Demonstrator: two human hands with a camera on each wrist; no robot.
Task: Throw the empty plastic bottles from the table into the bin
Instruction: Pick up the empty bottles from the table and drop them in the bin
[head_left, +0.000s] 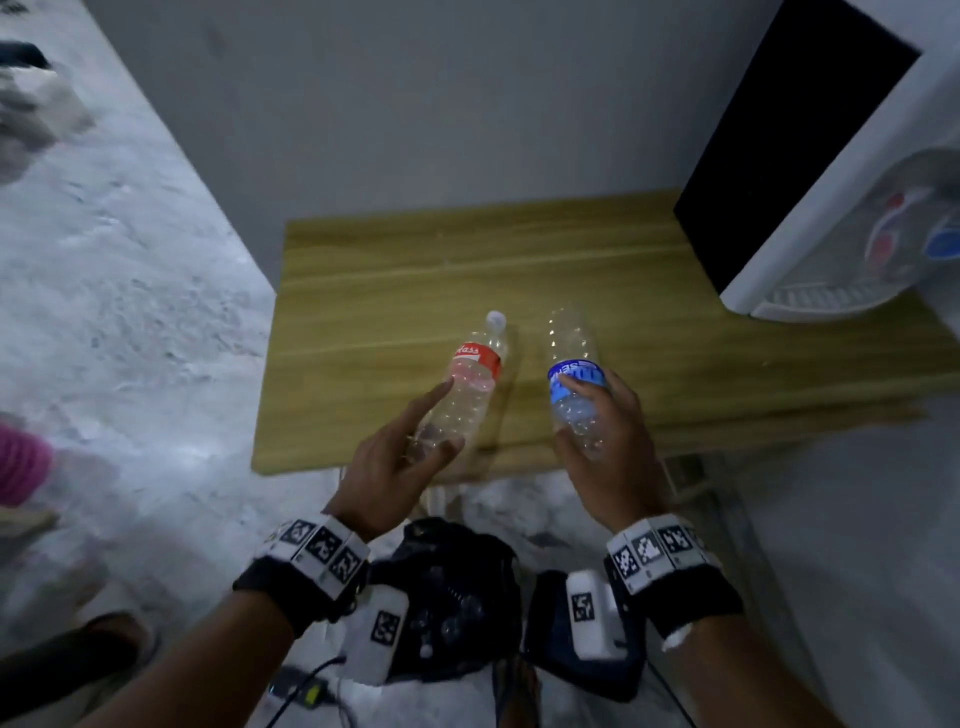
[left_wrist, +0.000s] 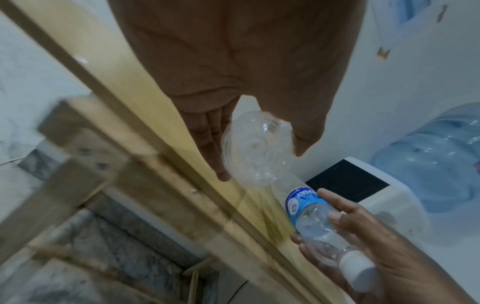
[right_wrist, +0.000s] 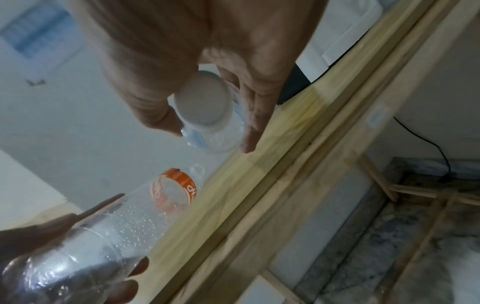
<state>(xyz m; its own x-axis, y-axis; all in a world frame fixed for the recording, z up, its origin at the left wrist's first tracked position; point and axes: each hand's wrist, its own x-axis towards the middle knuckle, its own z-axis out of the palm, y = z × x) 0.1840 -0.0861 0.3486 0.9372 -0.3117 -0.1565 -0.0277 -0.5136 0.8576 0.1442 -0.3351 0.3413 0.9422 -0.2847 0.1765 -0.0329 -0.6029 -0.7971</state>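
Observation:
Over the front part of the wooden table (head_left: 395, 291) my left hand (head_left: 439, 423) grips a clear bottle with a red label (head_left: 475, 374) near its base, index finger stretched along its side. The left wrist view shows that base (left_wrist: 255, 152) between fingers and thumb. My right hand (head_left: 587, 410) grips a clear bottle with a blue label (head_left: 574, 395), its base pointing away and its white cap (left_wrist: 355, 269) toward the palm. Below, between my forearms, a black bin (head_left: 457, 597) stands on the floor with clear bottles inside.
A white water dispenser with a black panel (head_left: 810, 182) occupies the table's right back corner, with a large blue jug (left_wrist: 436, 160) on it. A grey wall backs the table. Something pink (head_left: 21, 462) sits at the far left. Cables (head_left: 311, 691) lie on the floor.

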